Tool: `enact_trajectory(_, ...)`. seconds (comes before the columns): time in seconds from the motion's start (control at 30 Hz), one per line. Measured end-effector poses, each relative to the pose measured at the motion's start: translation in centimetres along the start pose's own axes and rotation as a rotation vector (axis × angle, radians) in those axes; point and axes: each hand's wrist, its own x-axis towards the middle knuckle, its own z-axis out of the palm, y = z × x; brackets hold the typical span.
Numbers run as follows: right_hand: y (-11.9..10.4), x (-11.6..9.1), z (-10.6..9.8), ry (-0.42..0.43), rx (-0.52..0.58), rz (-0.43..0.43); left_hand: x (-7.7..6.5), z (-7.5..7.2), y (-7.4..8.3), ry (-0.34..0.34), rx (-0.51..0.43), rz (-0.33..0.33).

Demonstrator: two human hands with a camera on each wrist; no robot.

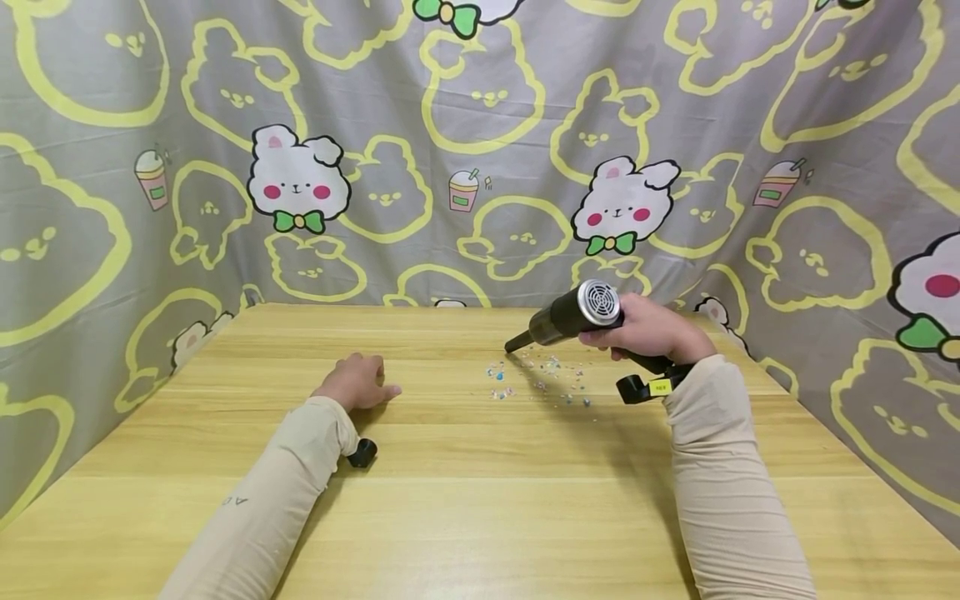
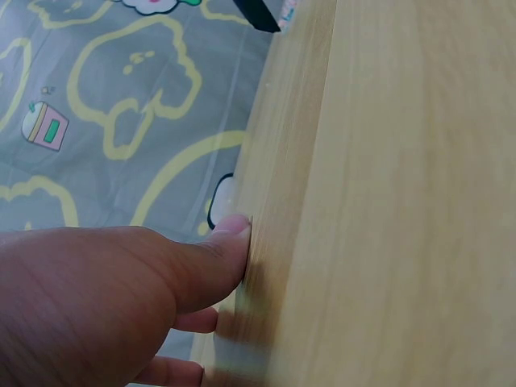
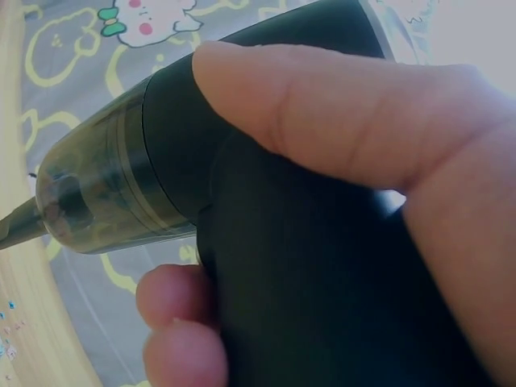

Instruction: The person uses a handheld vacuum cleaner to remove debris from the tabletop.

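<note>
A black handheld vacuum cleaner point(image 1: 558, 319) with a silver round vent is gripped by my right hand point(image 1: 648, 327). In the right wrist view, the thumb lies along the body of the vacuum point(image 3: 173, 141) and fingers wrap its handle; the dust cup is see-through. Its narrow nozzle point(image 1: 519, 342) slants down to the left, the tip at or just above the table, behind scattered small blue, pink and white bits point(image 1: 551, 364). My left hand point(image 1: 352, 382) rests on the table to the left of the bits, fingers loosely bent and holding nothing.
The wooden table point(image 1: 450, 500) reaches back to a grey curtain point(image 1: 405, 100) with rabbit drawings, which also hangs along both sides. Black wrist-camera mounts stick out near the left wrist point(image 1: 363, 452) and the right wrist point(image 1: 637, 388).
</note>
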Motion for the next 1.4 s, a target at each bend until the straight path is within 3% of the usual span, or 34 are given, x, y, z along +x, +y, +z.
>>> enact_trajectory(1.4,-0.3,-1.6,-1.3,0.001,0.026,0.029,0.1,0.1,-0.1,0.005,0.001,-0.004)
